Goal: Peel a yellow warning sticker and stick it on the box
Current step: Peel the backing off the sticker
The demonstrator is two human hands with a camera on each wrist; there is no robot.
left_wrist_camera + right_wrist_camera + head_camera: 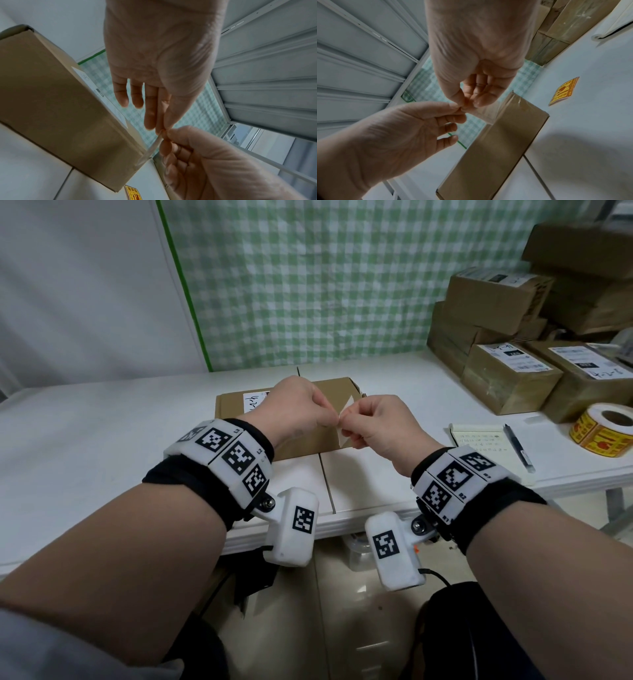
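Both hands are raised above the flat cardboard box (291,419), which lies on the white counter (102,433). The left hand (294,405) and right hand (380,419) meet fingertip to fingertip over the box's right end, each pinching one corner of a small pale sheet (344,419); thumb and forefinger are closed on it, the other fingers loosely spread or curled.

Head view: the sheet shows only its whitish back, so whether this is the sticker or its liner cannot be told. Right of the box lie a notepad (479,440) with a pen (519,448), a roll of yellow warning stickers (603,429), and stacked parcels (513,344).

Right wrist view alone: the sheet (483,112) looks translucent, and a loose yellow warning sticker (564,91) lies flat on the counter beyond the box.

Left wrist view: the sheet (150,150) appears edge-on, a thin strip.
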